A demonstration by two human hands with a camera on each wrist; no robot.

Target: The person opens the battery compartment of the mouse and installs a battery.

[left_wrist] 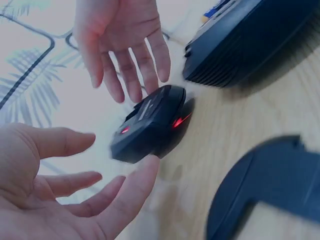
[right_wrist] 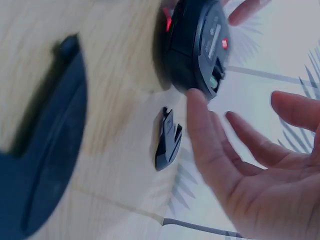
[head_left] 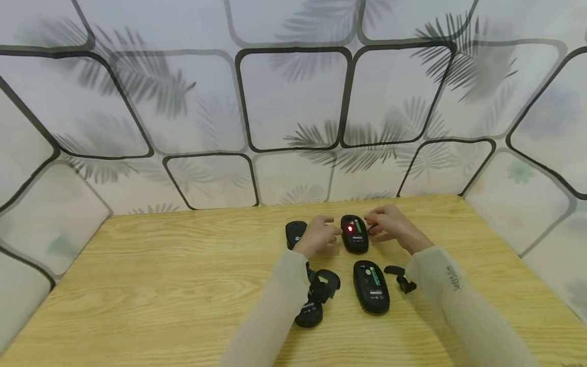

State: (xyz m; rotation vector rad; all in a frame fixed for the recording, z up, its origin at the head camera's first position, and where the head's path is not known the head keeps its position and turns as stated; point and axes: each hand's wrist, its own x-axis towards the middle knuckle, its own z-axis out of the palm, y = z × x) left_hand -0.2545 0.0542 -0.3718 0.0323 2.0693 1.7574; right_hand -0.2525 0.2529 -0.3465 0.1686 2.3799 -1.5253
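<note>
A black computer mouse lies upside down near the back of the table, its sensor glowing red and its battery slot uncovered. To its left is my left hand, fingers spread and relaxed, one fingertip right at the mouse's edge. On the opposite side my right hand has loosely extended fingers, with a fingertip at the mouse's end. Neither hand grips anything. A small black battery cover rests on the table by the right hand. Nearer the front lies a second upturned mouse, a green battery showing in it.
Another black mouse sits behind the left wrist. Below it, a further mouse and black curved shell pieces are partly hidden by the left sleeve. Small black parts lie beside the right sleeve. A patterned curtain borders the table.
</note>
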